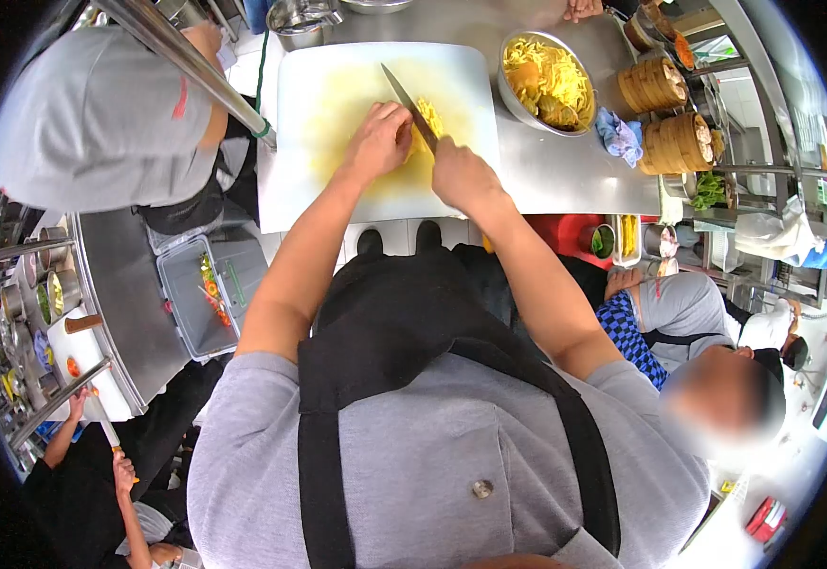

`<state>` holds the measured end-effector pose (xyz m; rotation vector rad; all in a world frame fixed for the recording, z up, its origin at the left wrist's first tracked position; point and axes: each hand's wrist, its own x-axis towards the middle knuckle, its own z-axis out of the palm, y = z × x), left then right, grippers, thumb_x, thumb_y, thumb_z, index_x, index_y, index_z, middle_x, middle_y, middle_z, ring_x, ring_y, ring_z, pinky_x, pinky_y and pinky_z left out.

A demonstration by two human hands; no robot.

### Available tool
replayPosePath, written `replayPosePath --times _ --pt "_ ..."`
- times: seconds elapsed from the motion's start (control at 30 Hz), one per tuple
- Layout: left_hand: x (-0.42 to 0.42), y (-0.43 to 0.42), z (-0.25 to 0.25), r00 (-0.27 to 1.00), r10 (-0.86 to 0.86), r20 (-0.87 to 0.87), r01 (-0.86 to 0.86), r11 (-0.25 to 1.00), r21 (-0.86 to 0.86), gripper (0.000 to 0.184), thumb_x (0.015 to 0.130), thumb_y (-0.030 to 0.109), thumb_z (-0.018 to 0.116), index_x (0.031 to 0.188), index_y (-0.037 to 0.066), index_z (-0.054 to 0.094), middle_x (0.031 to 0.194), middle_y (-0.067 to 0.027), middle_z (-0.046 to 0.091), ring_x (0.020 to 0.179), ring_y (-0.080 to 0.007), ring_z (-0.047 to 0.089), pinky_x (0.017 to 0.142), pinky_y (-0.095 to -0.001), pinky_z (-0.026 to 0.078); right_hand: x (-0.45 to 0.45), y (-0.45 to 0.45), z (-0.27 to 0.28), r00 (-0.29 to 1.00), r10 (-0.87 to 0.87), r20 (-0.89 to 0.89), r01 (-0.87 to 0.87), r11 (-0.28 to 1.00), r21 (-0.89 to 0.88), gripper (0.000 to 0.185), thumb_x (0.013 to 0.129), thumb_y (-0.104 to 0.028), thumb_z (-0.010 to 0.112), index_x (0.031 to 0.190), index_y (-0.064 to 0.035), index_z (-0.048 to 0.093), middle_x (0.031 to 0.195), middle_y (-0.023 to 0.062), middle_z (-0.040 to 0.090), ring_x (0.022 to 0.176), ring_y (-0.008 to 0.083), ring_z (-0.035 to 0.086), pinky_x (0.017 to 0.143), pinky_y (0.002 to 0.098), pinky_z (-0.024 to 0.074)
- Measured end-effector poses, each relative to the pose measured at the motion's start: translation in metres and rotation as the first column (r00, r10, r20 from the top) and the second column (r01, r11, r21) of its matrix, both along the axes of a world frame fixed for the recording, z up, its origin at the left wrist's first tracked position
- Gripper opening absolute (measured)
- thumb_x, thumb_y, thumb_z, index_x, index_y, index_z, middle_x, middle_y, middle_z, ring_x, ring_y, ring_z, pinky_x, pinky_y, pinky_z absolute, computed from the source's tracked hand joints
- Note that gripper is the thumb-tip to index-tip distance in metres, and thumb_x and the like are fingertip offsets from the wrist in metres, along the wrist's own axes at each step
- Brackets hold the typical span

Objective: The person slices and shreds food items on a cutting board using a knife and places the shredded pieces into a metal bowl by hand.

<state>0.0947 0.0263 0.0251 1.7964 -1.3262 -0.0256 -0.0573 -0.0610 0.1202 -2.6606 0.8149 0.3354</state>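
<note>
My right hand (465, 177) is wrapped round the handle of a long knife (409, 104), whose blade points up and to the left over a white cutting board (309, 81). Just left of the blade, my left hand (382, 137) has its fingers curled down on the board; what lies under them is mostly hidden. Thin yellow strips (429, 118) lie along the blade's right side, and the board's middle is stained yellow. A metal bowl (510, 95) heaped with yellow strips (557, 76) stands right of the board.
Bamboo steamers (653, 85) and a blue-white cloth (619, 136) stand beyond the bowl. A metal pole (181, 62) slants at upper left beside a person in grey (100, 119). A grey bin (178, 299) is lower left; another person (683, 313) is at right.
</note>
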Motion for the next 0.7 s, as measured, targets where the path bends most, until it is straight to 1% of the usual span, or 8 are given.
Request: replayPosePath --times 0.07,0.13,0.27,0.33,0.4,0.5,0.63,0.7 --pt "0.001 -0.002 -0.002 1.0 0.0 0.003 0.0 1.0 -0.001 0.009 0.087 0.001 0.067 0.095 0.002 0.064 0.1 -0.0145 0.065 0.101 -0.0368 0.06 0.09 -0.0446 0.051 -0.021 0.012 0.007 0.997 -0.026 -0.067 0.028 0.999 0.032 0.022 0.098 -0.008 0.046 0.112 0.0071 0.054 0.097 0.0347 0.072 0.09 0.0499 0.074 0.081 0.0546 0.0607" --pt "0.001 -0.002 -0.004 1.0 0.001 0.005 -0.001 1.0 -0.002 0.01 0.086 0.0 0.067 0.095 0.002 0.064 0.099 -0.0144 0.065 0.1 -0.0367 0.06 0.089 -0.0445 0.051 -0.021 0.015 -0.02 0.997 -0.034 -0.076 0.036 0.999 0.024 0.024 0.099 -0.009 0.044 0.113 0.0071 0.054 0.098 0.0353 0.072 0.09 0.0505 0.074 0.082 0.0562 0.0599" --pt "-0.001 0.0 -0.003 1.0 0.002 -0.016 -0.002 1.0 0.011 0.009 0.087 0.001 0.067 0.095 0.003 0.064 0.099 -0.0142 0.064 0.1 -0.0363 0.06 0.089 -0.0448 0.052 -0.003 0.005 -0.035 0.997 -0.059 0.046 0.059 0.998 0.013 0.025 0.098 -0.009 0.046 0.112 0.0095 0.054 0.096 0.0343 0.072 0.091 0.0488 0.074 0.08 0.0551 0.0605" --pt "-0.001 -0.001 -0.001 1.0 0.009 -0.022 -0.009 1.0 0.024 0.009 0.087 0.002 0.067 0.095 0.003 0.063 0.099 -0.0142 0.064 0.101 -0.0362 0.06 0.09 -0.0447 0.052 0.002 0.0 -0.003 0.999 0.043 0.013 -0.042 0.999 -0.018 0.024 0.097 -0.008 0.047 0.111 0.0106 0.054 0.096 0.0336 0.073 0.091 0.048 0.075 0.081 0.0538 0.0609" --pt "-0.001 0.002 -0.001 1.0 0.029 0.009 -0.029 0.999 0.039 0.009 0.087 0.003 0.067 0.095 0.002 0.063 0.099 -0.0139 0.065 0.102 -0.0359 0.06 0.091 -0.0441 0.052 -0.012 0.014 0.014 0.998 0.038 -0.041 -0.037 0.999 0.017 0.024 0.095 -0.007 0.05 0.111 0.0102 0.054 0.096 0.0337 0.073 0.091 0.0474 0.075 0.081 0.0526 0.0614" --pt "-0.002 0.001 -0.001 1.0 0.03 -0.002 -0.03 0.999 0.029 0.007 0.087 0.003 0.066 0.093 0.002 0.063 0.099 -0.0146 0.065 0.101 -0.0365 0.06 0.089 -0.0453 0.052 -0.019 0.025 -0.015 0.994 -0.08 -0.078 0.082 0.996 0.03 0.023 0.095 -0.006 0.05 0.112 0.0087 0.054 0.097 0.0336 0.073 0.092 0.0469 0.075 0.082 0.052 0.0617" --pt "-0.002 0.003 0.001 1.0 0.018 -0.015 -0.017 0.998 0.06 0.007 0.087 0.003 0.066 0.094 0.002 0.063 0.099 -0.0145 0.065 0.101 -0.0358 0.06 0.089 -0.0447 0.052 -0.002 0.019 -0.03 0.996 -0.086 0.01 0.086 0.996 0.036 0.023 0.097 -0.008 0.048 0.112 0.0083 0.054 0.097 0.0337 0.073 0.092 0.0467 0.075 0.082 0.0534 0.0614" --pt "0.0 0.004 0.004 0.995 0.04 -0.094 -0.037 0.999 0.035 0.008 0.086 0.003 0.067 0.094 0.003 0.063 0.099 -0.0141 0.065 0.101 -0.0357 0.061 0.089 -0.0445 0.052 0.002 0.015 -0.027 0.998 -0.068 -0.001 0.068 0.998 0.011 0.024 0.098 -0.009 0.046 0.113 0.0076 0.054 0.096 0.033 0.073 0.092 0.0466 0.075 0.081 0.0536 0.0615"
